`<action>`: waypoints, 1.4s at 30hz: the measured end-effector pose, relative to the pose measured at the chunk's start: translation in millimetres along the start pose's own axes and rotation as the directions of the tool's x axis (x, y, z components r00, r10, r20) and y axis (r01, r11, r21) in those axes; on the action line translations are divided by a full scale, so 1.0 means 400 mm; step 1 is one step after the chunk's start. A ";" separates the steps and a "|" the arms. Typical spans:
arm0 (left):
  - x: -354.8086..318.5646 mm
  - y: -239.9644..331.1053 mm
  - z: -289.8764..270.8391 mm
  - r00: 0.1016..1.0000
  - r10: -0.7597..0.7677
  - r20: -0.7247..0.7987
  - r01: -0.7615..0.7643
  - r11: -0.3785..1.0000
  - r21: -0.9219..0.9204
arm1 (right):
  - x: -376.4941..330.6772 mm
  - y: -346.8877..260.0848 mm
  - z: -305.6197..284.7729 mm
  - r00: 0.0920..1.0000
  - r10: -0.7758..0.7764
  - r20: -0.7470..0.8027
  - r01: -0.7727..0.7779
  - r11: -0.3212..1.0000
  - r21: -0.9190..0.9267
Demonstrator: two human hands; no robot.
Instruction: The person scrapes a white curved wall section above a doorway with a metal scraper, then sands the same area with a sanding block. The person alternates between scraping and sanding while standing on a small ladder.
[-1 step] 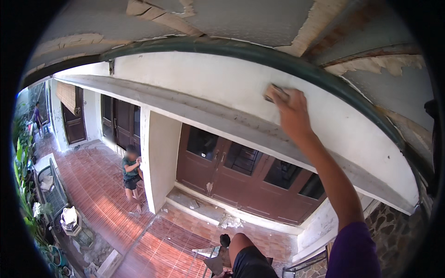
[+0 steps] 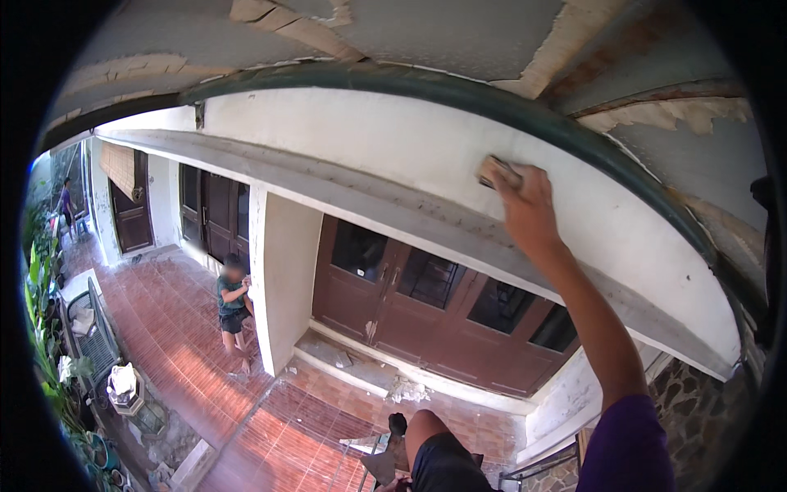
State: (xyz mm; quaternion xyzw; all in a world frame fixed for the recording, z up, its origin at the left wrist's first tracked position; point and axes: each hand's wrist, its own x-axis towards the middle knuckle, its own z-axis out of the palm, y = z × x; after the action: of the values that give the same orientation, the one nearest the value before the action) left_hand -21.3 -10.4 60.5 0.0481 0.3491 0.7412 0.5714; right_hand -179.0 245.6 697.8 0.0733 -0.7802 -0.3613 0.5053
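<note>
My right hand (image 2: 529,201) is raised at the end of an outstretched arm, its fingers closed round a small tan and dark sanding block (image 2: 497,173). The block is against the white wall band (image 2: 393,135), between a dark green pipe (image 2: 459,86) above and a grey ledge (image 2: 369,184) below. At the lower edge, beside my bent knee (image 2: 426,426), a patch of skin may be my left hand (image 2: 399,484). Its fingers cannot be made out.
Brown panelled doors (image 2: 443,307) stand below the ledge. A person in green (image 2: 232,299) sits by a white pillar (image 2: 259,279) on red tiles; another person (image 2: 67,205) stands far left. A bench (image 2: 97,348) and plants line the left side. Pale debris (image 2: 407,389) lies by the door step.
My right hand, with the sanding block, has shifted slightly right and down along the white wall.
</note>
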 end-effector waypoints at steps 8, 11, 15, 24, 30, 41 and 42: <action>0.005 0.034 0.005 0.996 -0.003 0.084 0.004 1.000 -0.012 | -0.028 0.022 0.069 1.000 0.003 0.028 -0.002 0.999 -0.044; 0.010 0.033 0.004 0.997 -0.034 0.070 0.037 0.998 -0.048 | -0.025 0.015 0.070 0.996 -0.037 0.078 0.040 0.999 -0.032; 0.010 0.019 0.000 0.997 0.038 0.072 -0.033 0.997 -0.071 | -0.002 -0.011 0.069 0.999 -0.046 0.027 0.046 0.999 -0.028; 0.008 0.031 0.010 1.000 0.001 0.003 -0.001 0.996 -0.084 | -0.065 -0.002 0.060 0.999 -0.050 0.016 0.050 0.998 -0.032; 0.004 0.028 0.001 0.999 -0.046 0.025 0.048 0.996 -0.079 | -0.023 -0.019 0.080 0.998 0.043 0.046 -0.043 0.999 -0.006; 0.011 0.034 -0.004 0.999 -0.050 0.018 0.052 0.992 -0.112 | -0.043 -0.002 0.045 0.999 -0.005 0.044 0.004 1.000 0.019; 0.011 0.031 -0.001 0.999 -0.045 0.015 0.046 0.996 -0.076 | -0.042 -0.001 0.041 0.998 -0.058 0.000 0.058 0.997 0.043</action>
State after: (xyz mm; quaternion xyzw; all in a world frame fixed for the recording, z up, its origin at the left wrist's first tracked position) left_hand -33.3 -8.0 65.9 0.0232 0.3177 0.7405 0.5917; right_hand -185.0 261.4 681.4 0.1066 -0.7855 -0.3590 0.4926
